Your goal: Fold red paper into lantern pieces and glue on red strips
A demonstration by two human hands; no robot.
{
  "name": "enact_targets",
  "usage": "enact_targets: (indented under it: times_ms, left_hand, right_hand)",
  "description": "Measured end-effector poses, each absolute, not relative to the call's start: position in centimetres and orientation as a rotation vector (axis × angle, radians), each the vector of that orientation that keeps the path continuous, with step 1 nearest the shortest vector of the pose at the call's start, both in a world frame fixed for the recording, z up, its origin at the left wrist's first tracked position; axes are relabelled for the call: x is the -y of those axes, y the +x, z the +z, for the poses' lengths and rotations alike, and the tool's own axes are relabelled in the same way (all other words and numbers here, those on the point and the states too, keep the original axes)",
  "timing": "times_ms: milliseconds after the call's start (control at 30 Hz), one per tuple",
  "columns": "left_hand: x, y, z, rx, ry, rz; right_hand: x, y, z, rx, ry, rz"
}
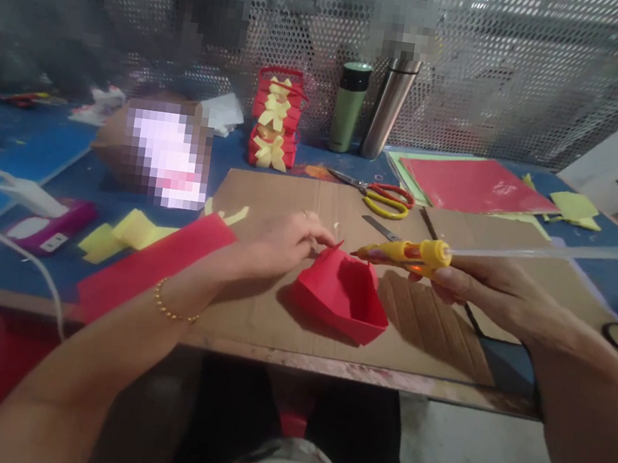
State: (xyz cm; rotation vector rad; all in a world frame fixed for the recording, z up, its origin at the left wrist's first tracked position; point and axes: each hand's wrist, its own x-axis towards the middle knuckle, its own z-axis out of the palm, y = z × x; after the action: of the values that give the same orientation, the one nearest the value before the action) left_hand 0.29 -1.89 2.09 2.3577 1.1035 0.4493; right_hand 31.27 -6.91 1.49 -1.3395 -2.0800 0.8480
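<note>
A red paper box (335,296) with an open top rests on a sheet of cardboard (252,315) before me. My left hand (290,240) pinches a raised flap at the box's far left edge between thumb and fingers. In my right hand (484,289) is a yellow hot glue gun (412,253), its nozzle pointing left at that flap. Whether the nozzle touches the paper I cannot tell. A long clear glue stick (534,251) sticks out of the gun's back end to the right. The gun's handle is mostly hidden by my fingers.
Scissors (387,200) and a grey blade (381,228) lie beyond the box. Decorated red boxes (276,121), a green flask (349,108) and a steel flask (388,113) stand at the back. Red paper (168,262), yellow scraps (135,229) and a purple power strip (53,224) lie left.
</note>
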Motion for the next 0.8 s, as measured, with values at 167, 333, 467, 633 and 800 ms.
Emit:
enact_targets:
  times_ms: [167, 333, 467, 633, 800]
  left_hand:
    - [2.2, 0.4, 2.1, -1.077, 2.388, 0.327]
    - [2.7, 0.4, 1.6, -0.95, 2.476, 0.318]
    - [2.9, 0.3, 1.5, -0.87, 2.459, 0.215]
    - [3.0, -0.1, 1.5, -0.83, 2.458, 0.108]
    - [3.3, -0.2, 1.7, -0.861, 2.477, 0.094]
  right_hand:
    - [6.5, 30.1, 1.9, 2.19, -1.317, 0.811]
    - [6.4, 29.8, 1.7, 2.177, -1.342, 0.812]
    - [6.3, 30.1, 1.5, 2.187, -1.308, 0.813]
    - [6.6, 30.9, 1.8, 2.189, -1.298, 0.783]
    - [7.1, 31.6, 2.3, 2.193, -1.361, 0.835]
